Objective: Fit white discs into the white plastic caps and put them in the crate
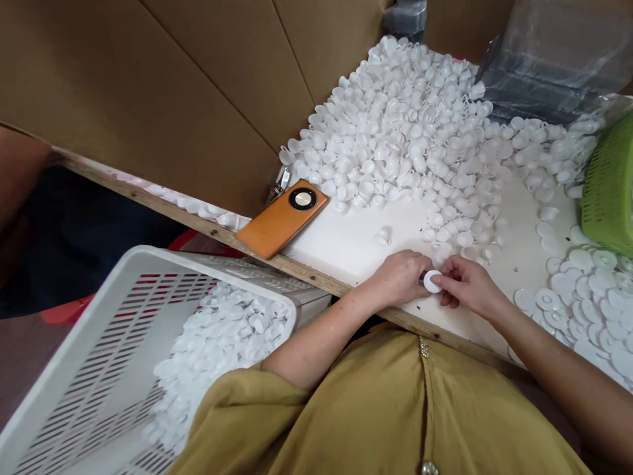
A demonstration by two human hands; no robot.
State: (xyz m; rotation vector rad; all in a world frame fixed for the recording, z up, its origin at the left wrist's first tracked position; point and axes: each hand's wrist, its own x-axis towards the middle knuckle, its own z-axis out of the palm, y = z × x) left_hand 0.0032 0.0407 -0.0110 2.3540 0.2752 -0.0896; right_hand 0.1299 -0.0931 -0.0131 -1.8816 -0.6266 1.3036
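fingertips (445, 282) of both hands pinched a small white disc (432, 282) at the near edge of the white table (356, 241); left hand (400, 276), right hand (465, 285). a heap of white cups (415, 142) lay far, cardboard walls (163, 86) behind.

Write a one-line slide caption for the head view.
Both hands, left hand and right hand, hold a white disc beside a pile of small cups.

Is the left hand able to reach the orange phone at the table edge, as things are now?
Probably yes. The left hand is busy pinching a small white disc together with the right hand, but the table between it and the orange phone looks bare, with only one loose white cup nearby.
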